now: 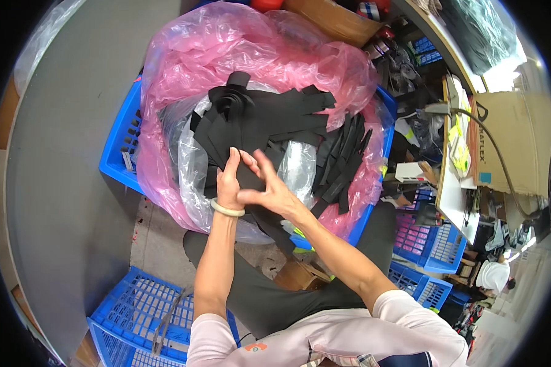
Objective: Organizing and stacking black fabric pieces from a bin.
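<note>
Several black strips (294, 115) lie heaped right below me, inside a pink plastic bag (187, 58) lined with clear film (300, 162), and the bag spills over the rim of a blue crate (119, 172). And my hands are in over the near side of that heap, close together! My left hand (229, 183), pale bracelet (228, 209) at the wrist, points its fingers away from me toward a loosely coiled black strip (229, 104); whether those fingers pinch anything, I can't tell. My right hand (268, 191) comes in at a slant, slightly blurred, thumb spread well apart from the fingers, black material showing through the gap, no grip on it that I can see. Room now: at left, a wedge of floor (156, 229) separates the crate from a long grey panel (67, 153). A second blue crate (142, 287) sits lower left, beside my forearm. Over to the right it's tighter, my dark-trousered knee (378, 235) just beside the crate's near corner, and beyond it a white-edged bench (456, 211) carries a cardboard box (514, 137).
</note>
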A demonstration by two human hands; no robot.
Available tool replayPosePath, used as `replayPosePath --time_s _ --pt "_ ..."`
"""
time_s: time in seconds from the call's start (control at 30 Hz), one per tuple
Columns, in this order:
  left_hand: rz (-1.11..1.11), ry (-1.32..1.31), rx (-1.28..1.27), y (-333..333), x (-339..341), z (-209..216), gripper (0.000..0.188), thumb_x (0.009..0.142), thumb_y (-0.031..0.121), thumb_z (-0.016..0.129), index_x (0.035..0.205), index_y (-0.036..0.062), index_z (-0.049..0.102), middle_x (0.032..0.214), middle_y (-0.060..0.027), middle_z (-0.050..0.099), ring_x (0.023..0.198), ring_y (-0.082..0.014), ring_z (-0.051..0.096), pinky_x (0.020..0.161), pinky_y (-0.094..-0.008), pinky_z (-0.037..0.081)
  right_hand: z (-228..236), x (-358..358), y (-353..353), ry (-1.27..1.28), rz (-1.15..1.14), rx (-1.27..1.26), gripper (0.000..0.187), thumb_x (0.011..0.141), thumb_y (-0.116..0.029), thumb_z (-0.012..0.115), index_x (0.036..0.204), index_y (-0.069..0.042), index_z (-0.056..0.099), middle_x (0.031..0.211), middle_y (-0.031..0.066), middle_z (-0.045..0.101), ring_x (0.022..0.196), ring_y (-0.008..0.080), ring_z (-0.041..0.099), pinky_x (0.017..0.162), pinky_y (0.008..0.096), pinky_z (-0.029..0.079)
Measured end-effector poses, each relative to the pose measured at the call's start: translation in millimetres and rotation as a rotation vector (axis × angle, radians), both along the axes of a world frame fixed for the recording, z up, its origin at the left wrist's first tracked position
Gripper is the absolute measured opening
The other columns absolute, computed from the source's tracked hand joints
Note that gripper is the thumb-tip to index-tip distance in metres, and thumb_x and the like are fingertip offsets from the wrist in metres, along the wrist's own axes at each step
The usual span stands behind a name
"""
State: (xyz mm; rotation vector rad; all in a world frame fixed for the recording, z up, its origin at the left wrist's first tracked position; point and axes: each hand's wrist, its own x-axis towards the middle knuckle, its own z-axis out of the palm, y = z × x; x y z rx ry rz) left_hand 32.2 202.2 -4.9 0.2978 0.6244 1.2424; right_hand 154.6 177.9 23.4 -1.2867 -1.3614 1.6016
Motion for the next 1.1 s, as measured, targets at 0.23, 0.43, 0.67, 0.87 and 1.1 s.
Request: replayPosePath --time_s 0.23,0.43,0.67,0.87,1.1 --pt "0.34 0.134 -0.098 -58.0 21.3 62.9 0.041 0.097 0.041 0.046 0.082 0.0028 0.05 0.078 -0.0113 0.057 0.076 -0.0233 0.06 0.079 -0.0411 0.05 75.5 45.6 -41.8 -0.452 0.457 -0.072 0.067 0.061 -0.036 0.079 0.109 0.001 0.048 0.084 0.0232 0.063 0.082 0.0361 0.064 0.072 0.0412 0.049" --pt "0.495 -0.094 -0.339 -102.4 18.5 63.3 0.038 0.094 0.045 0.051 0.079 0.0101 0.049 0.06 0.0022 0.037 0.045 -0.0106 0.033 0.048 -0.0271 0.036 69.6 76.8 -114.9 -0.681 0.543 -0.116 0.063 0.067 -0.031 0.074 0.114 0.0 0.047 0.089 0.024 0.062 0.085 0.0411 0.061 0.073 0.046 0.047" --pt "0.609 0.367 -0.312 -116.7 66.5 88.2 0.027 0.093 0.028 0.059 0.077 0.0089 0.048 0.061 0.0009 0.041 0.049 -0.0097 0.038 0.049 -0.0295 0.04 51.8 106.8 -137.2 -0.584 0.321 0.252 0.068 0.067 -0.019 0.069 0.126 -0.002 0.043 0.104 0.0231 0.059 0.091 0.0406 0.059 0.073 0.0461 0.048" --pt "0.455 0.204 -0.471 -104.7 63.7 89.9 0.031 0.091 0.036 0.06 0.075 0.0113 0.05 0.057 0.0026 0.036 0.047 -0.0102 0.032 0.049 -0.0283 0.036 71.6 109.7 -155.1 -0.585 0.248 0.315 0.079 0.07 -0.031 0.074 0.135 -0.006 0.038 0.104 0.0212 0.059 0.087 0.0402 0.06 0.072 0.045 0.05" --pt "0.281 0.056 -0.39 -84.1 65.8 81.2 0.037 0.093 0.043 0.053 0.075 0.0115 0.049 0.056 0.0034 0.034 0.046 -0.0102 0.03 0.049 -0.0275 0.032 51.5 119.4 -153.2 -0.496 0.165 0.271 0.052 0.08 -0.034 0.067 0.117 -0.002 0.049 0.095 0.0201 0.062 0.083 0.0401 0.061 0.067 0.0474 0.049"
